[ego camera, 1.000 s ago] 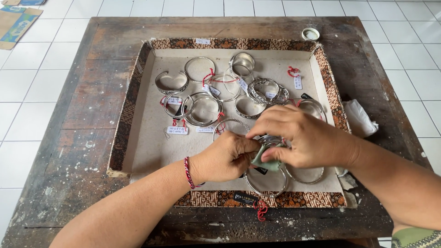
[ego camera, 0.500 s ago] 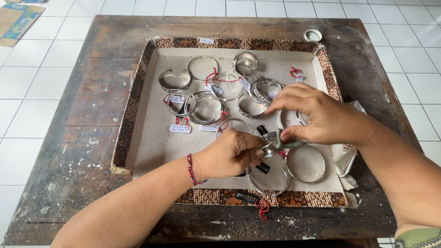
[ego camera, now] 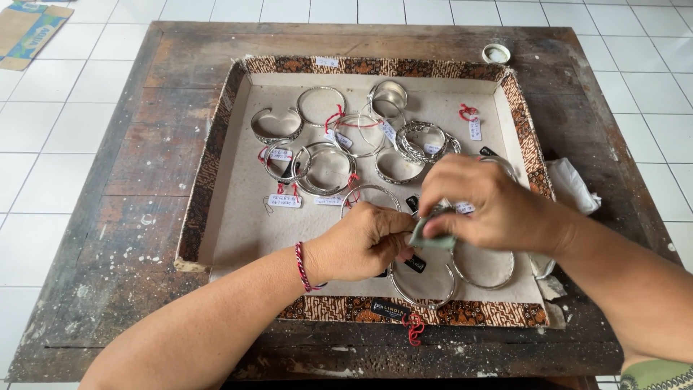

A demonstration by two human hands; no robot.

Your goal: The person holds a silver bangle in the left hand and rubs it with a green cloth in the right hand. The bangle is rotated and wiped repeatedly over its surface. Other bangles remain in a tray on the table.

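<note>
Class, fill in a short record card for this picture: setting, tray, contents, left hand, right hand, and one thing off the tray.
Setting: worn dark wooden table on a white tiled floor.
Tray: shallow square tray with a brown patterned rim.
Contents: silver metal bangles, several with red strings and small white tags.
Left hand: red cord at the wrist, grip closed on a bangle, mostly hidden.
Right hand: pinches a small pale green cloth.
Off tray: small round white lid.

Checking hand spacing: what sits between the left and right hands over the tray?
Head view: a folded pale green cloth, pinched by the right hand, fills the gap to the left hand; whatever it wraps is hidden.
</note>
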